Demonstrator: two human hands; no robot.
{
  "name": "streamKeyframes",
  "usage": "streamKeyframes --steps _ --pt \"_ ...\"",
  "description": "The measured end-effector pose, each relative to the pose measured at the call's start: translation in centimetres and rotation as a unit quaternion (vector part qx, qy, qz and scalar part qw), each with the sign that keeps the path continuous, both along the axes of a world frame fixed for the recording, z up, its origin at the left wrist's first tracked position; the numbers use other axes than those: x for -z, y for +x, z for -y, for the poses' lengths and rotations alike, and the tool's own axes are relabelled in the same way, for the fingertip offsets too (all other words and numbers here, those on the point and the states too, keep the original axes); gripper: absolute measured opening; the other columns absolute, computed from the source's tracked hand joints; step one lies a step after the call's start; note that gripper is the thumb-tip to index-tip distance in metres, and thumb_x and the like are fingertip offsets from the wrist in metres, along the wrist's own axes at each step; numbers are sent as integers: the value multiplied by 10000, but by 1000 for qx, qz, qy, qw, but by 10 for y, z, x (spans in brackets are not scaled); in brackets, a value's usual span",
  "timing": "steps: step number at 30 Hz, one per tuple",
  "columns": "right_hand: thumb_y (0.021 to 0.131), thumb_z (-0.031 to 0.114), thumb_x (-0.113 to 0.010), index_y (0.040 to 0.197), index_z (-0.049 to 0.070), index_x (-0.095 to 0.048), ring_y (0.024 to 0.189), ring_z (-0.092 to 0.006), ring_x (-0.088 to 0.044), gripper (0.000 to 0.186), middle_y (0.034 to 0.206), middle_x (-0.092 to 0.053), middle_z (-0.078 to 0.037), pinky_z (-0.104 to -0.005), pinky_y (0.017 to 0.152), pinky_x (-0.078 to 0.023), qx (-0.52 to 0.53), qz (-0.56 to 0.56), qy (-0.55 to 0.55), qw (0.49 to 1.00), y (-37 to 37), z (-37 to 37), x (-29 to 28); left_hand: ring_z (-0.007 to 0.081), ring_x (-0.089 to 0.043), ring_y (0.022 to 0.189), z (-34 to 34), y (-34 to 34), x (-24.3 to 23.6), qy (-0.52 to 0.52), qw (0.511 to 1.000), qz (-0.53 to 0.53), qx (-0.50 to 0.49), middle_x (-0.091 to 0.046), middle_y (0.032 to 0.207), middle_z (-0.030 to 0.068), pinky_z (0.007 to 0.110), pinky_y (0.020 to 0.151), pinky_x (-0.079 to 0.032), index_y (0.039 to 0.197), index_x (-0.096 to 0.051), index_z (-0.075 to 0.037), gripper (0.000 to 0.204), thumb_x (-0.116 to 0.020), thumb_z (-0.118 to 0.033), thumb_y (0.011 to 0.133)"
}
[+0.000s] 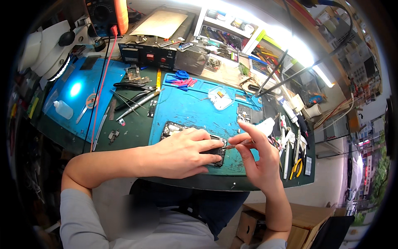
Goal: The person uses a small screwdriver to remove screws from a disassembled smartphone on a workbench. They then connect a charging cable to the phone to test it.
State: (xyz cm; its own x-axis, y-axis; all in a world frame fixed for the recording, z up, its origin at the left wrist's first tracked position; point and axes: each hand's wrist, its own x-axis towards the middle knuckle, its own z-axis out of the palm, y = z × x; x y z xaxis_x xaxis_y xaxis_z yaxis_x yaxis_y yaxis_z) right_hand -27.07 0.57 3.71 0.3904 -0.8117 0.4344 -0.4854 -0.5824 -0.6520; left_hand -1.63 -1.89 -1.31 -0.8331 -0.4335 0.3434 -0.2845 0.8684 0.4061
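An opened phone point(169, 128) with bare inner parts lies on the blue work mat point(178, 106), partly covered by my left hand. My left hand point(184, 151) is palm down over it, fingers spread and fingertips on its right part. Close to the phone's right end, my right hand point(263, 159) pinches a slim, copper-coloured screwdriver-like tool point(231, 147) between thumb and fingers. The tool's tip is at the phone's edge beside my left fingertips; whether it touches a part is too small to tell. Beyond my right hand lies another dark phone part point(244, 112).
A clear round-cornered box point(220, 98) and pink and blue pieces point(182, 84) sit at the mat's far side. Tweezers point(129, 101) and pliers lie left. Yellow-handled pliers point(296, 168) and several tools crowd the right. A multimeter point(103, 16) with hanging leads stands far left.
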Motion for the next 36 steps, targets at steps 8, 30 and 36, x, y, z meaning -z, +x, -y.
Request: streamKeyframes --steps 8,30,36 --pt "938 8 -816 1497 51 -659 959 -238 -802 582 1109 -802 -158 -350 778 -647 7 29 -20 999 4 4 -4 307 -619 1251 0 -2 2 -19 1000 -8 -4 -605 1506 85 471 1049 -542 1354 -733 -142 513 -853 -224 862" --pt "975 -38 -751 1496 40 -654 955 -231 -814 536 1150 -797 -148 -327 809 -641 38 -32 0 999 5 0 -11 296 -621 1246 -2 -3 2 -26 1000 -2 -9 -601 1491 81 469 1038 -549 1332 -741 -146 502 -862 -210 849" --pt "943 34 -823 1519 45 -632 896 -232 -790 607 1173 -781 -170 -331 769 -626 54 -81 -19 995 0 0 -6 296 -622 1234 -1 -3 1 -31 999 -7 -10 -609 1487 74 465 1032 -554 1344 -736 -151 513 -860 -201 849"
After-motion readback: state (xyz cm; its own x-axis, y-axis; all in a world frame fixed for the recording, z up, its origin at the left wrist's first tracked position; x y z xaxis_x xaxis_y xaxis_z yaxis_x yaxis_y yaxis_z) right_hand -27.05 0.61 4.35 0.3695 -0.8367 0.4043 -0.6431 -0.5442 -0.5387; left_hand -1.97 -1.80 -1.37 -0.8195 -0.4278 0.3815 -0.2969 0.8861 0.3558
